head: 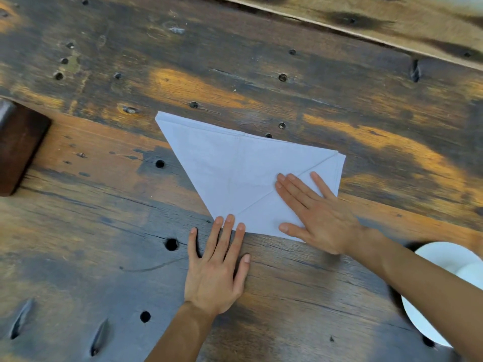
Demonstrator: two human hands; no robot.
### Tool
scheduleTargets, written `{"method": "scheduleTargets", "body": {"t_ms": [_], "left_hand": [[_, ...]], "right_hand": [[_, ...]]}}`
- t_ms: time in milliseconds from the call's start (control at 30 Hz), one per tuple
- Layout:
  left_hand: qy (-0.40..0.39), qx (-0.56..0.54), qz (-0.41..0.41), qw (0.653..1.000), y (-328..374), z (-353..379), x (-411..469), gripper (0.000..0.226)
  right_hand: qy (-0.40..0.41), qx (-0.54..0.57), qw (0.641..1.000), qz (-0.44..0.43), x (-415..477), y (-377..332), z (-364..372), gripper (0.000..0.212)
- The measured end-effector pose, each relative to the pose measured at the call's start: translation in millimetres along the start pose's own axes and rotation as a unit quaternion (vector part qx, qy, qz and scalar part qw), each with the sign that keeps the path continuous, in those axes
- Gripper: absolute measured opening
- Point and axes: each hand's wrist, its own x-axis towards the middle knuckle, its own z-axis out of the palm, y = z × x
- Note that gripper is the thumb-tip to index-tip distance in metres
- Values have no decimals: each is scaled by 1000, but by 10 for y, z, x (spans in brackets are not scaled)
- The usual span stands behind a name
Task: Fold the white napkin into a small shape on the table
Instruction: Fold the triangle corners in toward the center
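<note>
A: From the head view, where does the white cloth napkin (235,163) lie?

B: Flat on the dark, weathered wooden desk (104,231), near its middle, already folded into a pointed, kite-like shape with a diagonal flap on the right.

A: And the hands?

B: Both are spread flat, grasping nothing. The right hand (317,218) rests palm-down on the folded flap, probably to press the crease and keep the layers from springing up. The left hand (218,267) lies mostly on the desk, its fingertips (230,219) touching the napkin's near corner, seemingly pinning that point.

A: Anything else?

B: A white round plate (439,259) sits at the right edge, partly behind the right forearm.
</note>
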Motion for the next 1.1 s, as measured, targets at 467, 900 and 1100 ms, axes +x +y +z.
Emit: {"method": "scheduleTargets", "body": {"t_ms": [467, 900, 1100], "left_hand": [[6, 2, 0, 1000, 6, -37, 9, 62], [21, 0, 2, 1000, -2, -21, -5, 63], [23, -3, 0, 1000, -2, -18, -5, 63]], "right_hand": [[17, 3, 996, 92, 71, 801, -212, 78], [254, 135, 920, 265, 159, 749, -346, 26], [250, 128, 922, 266, 97, 762, -365, 13]]}}
